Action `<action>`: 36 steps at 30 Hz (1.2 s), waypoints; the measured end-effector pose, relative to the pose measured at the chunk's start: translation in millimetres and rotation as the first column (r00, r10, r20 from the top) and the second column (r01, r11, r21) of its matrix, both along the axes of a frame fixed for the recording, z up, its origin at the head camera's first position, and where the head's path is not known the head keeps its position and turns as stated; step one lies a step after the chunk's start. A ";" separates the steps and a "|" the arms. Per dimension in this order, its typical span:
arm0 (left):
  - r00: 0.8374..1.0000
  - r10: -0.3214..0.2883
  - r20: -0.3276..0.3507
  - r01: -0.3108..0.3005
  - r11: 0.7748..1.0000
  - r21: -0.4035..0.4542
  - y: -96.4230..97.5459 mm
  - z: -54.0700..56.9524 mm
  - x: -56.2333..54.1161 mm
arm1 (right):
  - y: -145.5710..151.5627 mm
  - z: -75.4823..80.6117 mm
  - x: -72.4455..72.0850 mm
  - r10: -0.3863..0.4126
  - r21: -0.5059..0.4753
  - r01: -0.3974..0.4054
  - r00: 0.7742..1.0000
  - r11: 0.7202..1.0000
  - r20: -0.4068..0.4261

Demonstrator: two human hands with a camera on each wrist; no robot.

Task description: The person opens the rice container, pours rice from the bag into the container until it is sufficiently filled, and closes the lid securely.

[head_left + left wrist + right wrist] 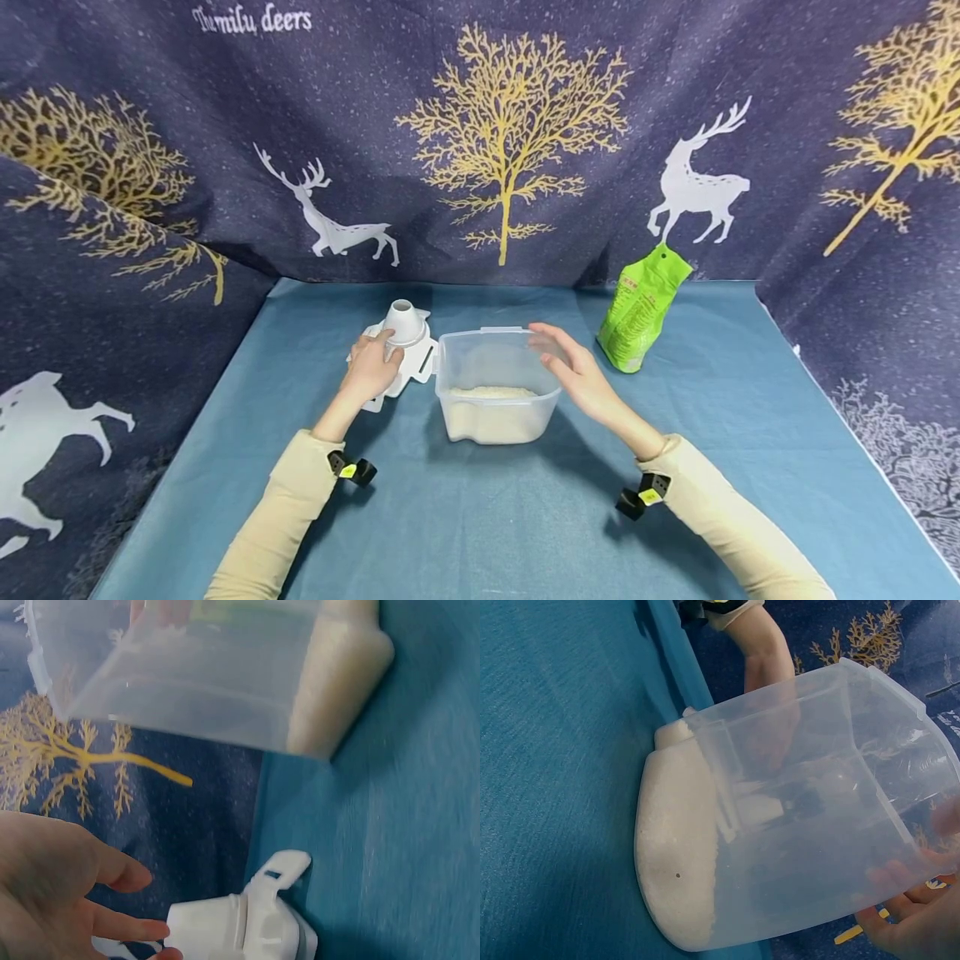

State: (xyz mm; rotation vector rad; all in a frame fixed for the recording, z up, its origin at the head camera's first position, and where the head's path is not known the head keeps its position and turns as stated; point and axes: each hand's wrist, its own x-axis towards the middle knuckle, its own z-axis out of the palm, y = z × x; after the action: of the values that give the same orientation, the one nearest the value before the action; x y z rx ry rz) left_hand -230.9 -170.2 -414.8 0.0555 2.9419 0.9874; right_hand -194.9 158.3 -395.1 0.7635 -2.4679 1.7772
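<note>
A translucent plastic bin [495, 421] stands mid-table with a layer of white rice-like grains [676, 840] at its bottom. My right hand [581, 379] is at its right rim, thumb and fingers spread; in the right wrist view some fingertips show blurred through the plastic. Whether they press on the wall I cannot tell. To the bin's left lies a white plastic lid-like piece [414, 360] with a cone-shaped spout [405, 321]. My left hand [371, 367] reaches over this piece, fingers extended, fingertips right by the spout in the left wrist view, thumb apart.
A bright green bag [643, 308] stands upright at the back right. Behind the blue cloth-covered table [480, 525] hangs a dark fabric backdrop [480, 167] with deer and trees, and it also runs along the left and right sides.
</note>
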 end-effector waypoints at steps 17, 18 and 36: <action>0.939 -0.304 -0.162 0.336 0.704 0.626 33.4 14.7 16.7 | 1.1 -1.6 -0.3 0.003 0.002 -0.003 1.000 1.000 0.011; 0.935 -0.307 -0.177 0.347 0.690 0.636 35.9 15.1 18.6 | 1.0 -1.5 -0.1 0.003 0.002 -0.003 1.000 1.000 0.012; 0.922 -0.271 -0.276 0.387 0.639 0.665 65.1 14.8 34.2 | 0.7 1.4 2.1 -0.003 0.014 0.003 1.000 1.000 0.014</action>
State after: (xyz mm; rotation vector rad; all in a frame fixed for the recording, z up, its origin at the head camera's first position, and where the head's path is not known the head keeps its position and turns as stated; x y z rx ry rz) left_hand -196.7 -105.1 -400.0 0.6931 2.3016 2.0336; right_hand -192.8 158.9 -393.7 0.7498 -2.4912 1.7732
